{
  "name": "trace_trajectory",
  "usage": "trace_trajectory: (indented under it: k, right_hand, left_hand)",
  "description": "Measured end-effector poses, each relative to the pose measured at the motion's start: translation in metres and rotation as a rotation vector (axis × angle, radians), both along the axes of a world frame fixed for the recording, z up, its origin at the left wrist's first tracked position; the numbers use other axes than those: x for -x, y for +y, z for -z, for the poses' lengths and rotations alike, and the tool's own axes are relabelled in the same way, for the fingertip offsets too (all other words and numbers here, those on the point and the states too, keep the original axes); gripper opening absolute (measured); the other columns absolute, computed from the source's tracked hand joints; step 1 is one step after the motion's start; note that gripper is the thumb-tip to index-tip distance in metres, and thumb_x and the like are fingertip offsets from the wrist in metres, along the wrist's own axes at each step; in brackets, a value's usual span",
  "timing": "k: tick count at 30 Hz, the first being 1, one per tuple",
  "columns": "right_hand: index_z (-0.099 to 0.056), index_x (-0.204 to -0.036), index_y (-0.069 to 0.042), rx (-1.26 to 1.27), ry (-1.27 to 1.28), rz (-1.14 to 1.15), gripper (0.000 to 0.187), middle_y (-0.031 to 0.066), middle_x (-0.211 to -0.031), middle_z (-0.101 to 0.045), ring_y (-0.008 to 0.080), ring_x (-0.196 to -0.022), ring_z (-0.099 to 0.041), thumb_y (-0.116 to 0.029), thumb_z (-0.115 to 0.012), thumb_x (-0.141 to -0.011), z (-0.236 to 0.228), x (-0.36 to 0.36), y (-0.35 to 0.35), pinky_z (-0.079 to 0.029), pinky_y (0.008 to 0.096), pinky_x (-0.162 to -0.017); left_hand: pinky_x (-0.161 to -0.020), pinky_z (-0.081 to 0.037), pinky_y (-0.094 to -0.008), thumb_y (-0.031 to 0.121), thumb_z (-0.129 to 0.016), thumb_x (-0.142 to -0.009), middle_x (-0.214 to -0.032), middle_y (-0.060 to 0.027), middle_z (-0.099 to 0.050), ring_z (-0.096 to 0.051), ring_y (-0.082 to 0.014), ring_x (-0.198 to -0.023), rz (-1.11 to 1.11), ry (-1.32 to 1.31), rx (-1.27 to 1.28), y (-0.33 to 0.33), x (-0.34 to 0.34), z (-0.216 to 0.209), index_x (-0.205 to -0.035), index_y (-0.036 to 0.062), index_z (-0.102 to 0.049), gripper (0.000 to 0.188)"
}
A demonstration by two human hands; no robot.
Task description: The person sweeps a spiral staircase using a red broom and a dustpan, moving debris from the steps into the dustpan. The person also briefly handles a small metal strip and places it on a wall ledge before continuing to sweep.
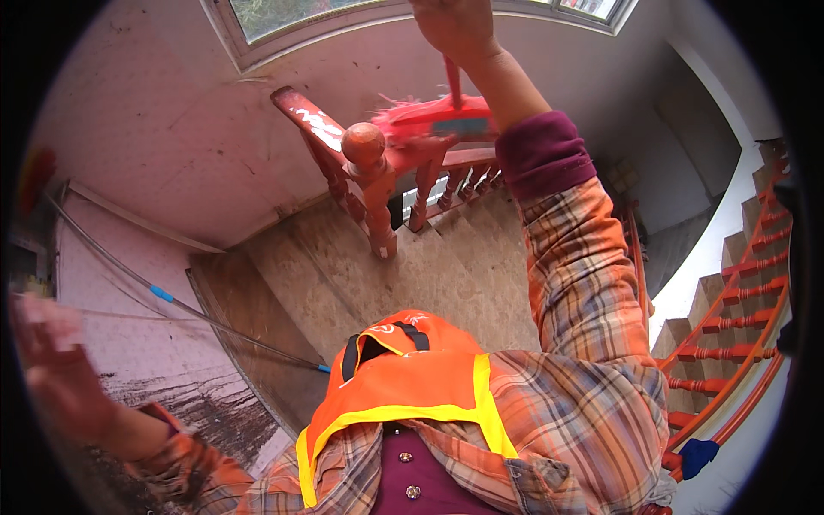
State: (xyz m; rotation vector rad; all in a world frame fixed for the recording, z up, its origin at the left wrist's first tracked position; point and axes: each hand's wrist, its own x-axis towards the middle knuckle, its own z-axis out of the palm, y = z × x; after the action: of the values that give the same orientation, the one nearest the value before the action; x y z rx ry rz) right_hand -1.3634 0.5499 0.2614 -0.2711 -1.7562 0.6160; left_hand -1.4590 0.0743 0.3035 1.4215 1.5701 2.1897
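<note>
My right hand [459, 30] is raised at the top of the view, partly cut off by the edge. It is closed round the red handle of a broom [429, 118], whose red head and pinkish bristles hang by the stair railing, behind the newel post. At the left rim my left hand [69, 365] is lifted beside the pink wall. Motion smears its fingers, so I cannot make out their shape. A long metal pole [227, 324] with blue bands leans near that hand; I see no contact between them.
A red wooden newel post [365, 146] with a round knob and balusters stands ahead on the brown landing [412, 283]. A window [283, 21] is above. At the right, stairs with a red railing [738, 322] climb; a dark blue cloth [697, 457] hangs there.
</note>
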Motion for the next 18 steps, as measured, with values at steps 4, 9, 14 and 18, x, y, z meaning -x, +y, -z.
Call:
trace_trajectory:
  k: [4,9,14,18]
  right_hand:
    - [-0.058,-0.070,-0.004,0.110,0.059,-0.194,0.030,-0.0036,-0.052,-0.044,0.0074,-0.050,-0.041,-0.027,-0.063,-0.089,0.013,0.007,-0.003,-0.035,0.0295,-0.045]
    - [-0.060,-0.075,-0.006,0.213,-0.414,-0.177,0.025,-0.0052,-0.056,-0.047,0.0065,-0.052,-0.044,-0.026,-0.059,-0.090,-0.015,-0.048,0.010,-0.037,0.0281,-0.046]
    - [-0.054,-0.070,-0.011,0.005,-0.473,-0.117,0.036,-0.0068,-0.055,-0.046,0.0042,-0.046,-0.045,-0.040,-0.061,-0.090,-0.003,-0.120,0.030,-0.033,0.0222,-0.043]
    - [-0.052,-0.068,-0.011,0.289,-0.401,-0.101,0.029,-0.0070,-0.055,-0.042,0.0020,-0.047,-0.038,-0.024,-0.064,-0.090,0.054,-0.151,0.019,-0.027,0.0197,-0.042]
  left_hand:
    - [-0.066,-0.040,-0.0255,0.031,-0.068,-0.085,-0.086,-0.0002,-0.046,-0.046,-0.0088,-0.070,-0.029,-0.312,0.128,0.004,-0.013,0.094,-0.141,-0.0006,-0.028,0.076]
    - [-0.067,-0.041,-0.0250,0.015,-0.063,-0.089,-0.082,-0.0002,-0.046,-0.046,-0.0096,-0.072,-0.013,-0.522,0.154,0.004,-0.039,0.156,-0.136,0.0006,-0.035,0.056]
    - [-0.066,-0.041,-0.0239,0.006,-0.052,-0.093,-0.076,-0.0003,-0.048,-0.047,-0.0095,-0.070,-0.115,-0.697,0.228,-0.005,-0.061,0.221,-0.123,0.0001,-0.048,0.030]
    - [-0.056,-0.039,-0.0207,0.016,-0.049,-0.097,-0.065,0.0003,-0.050,-0.048,-0.0072,-0.059,-0.286,-0.702,0.469,-0.011,-0.075,0.281,-0.104,0.0008,-0.058,0.019]
